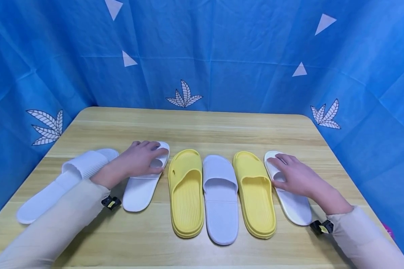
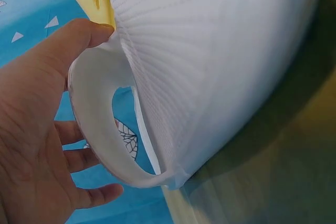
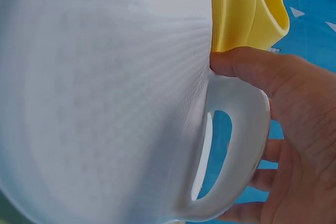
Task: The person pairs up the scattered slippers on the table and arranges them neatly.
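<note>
My left hand [image 1: 138,158] grips a white slipper [image 1: 139,194] across its strap, left of the middle of the table. In the left wrist view the thumb touches the side of the strap [image 2: 100,114], and the other fingers reach over it. On the right, my right hand [image 1: 297,177] holds another white slipper [image 1: 294,211] the same way. Its thumb meets the edge of the strap [image 3: 247,114] in the right wrist view. Between the hands lie a yellow slipper [image 1: 187,205], a white slipper [image 1: 222,216] and a second yellow slipper [image 1: 259,205], side by side, toes away from me.
Another white slipper [image 1: 43,201] lies slanted at the far left, partly behind my left forearm. The wooden table [image 1: 202,127] has blue patterned cloth [image 1: 242,74] behind it and on both sides.
</note>
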The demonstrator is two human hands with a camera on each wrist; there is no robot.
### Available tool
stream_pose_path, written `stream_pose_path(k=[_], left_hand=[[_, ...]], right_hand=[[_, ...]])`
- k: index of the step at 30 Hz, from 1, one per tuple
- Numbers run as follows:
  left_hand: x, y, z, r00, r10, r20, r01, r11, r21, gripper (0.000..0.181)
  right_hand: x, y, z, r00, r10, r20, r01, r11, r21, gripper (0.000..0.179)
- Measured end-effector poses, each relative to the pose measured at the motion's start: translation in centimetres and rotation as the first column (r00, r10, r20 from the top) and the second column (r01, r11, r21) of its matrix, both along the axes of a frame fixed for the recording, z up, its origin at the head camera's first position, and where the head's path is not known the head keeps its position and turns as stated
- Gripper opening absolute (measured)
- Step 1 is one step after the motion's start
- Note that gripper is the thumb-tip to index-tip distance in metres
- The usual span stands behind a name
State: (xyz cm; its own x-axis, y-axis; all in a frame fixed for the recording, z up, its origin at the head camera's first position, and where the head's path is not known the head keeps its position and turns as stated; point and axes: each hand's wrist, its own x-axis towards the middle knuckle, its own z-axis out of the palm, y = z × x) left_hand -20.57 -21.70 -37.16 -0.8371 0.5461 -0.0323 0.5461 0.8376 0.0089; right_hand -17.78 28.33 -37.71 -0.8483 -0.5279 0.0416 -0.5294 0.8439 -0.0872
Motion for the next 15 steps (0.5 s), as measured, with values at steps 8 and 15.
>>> stream_pose_path(k=[8,15], left_hand=[[-1.3,0.3,0.1,1.000,-0.021,0.007,0.021,0.999,0.024,0.057],[-2.3,0.7,0.0,0.999,-0.038,0.019,0.037,0.999,0.030,0.056]], right_hand=[[-1.3,-0.1,0.2,1.000,0.016,-0.018,-0.015,1.000,0.017,0.066],[-2.3,0.0,0.2,1.000,0.018,-0.003,-0.018,0.999,0.027,0.069]])
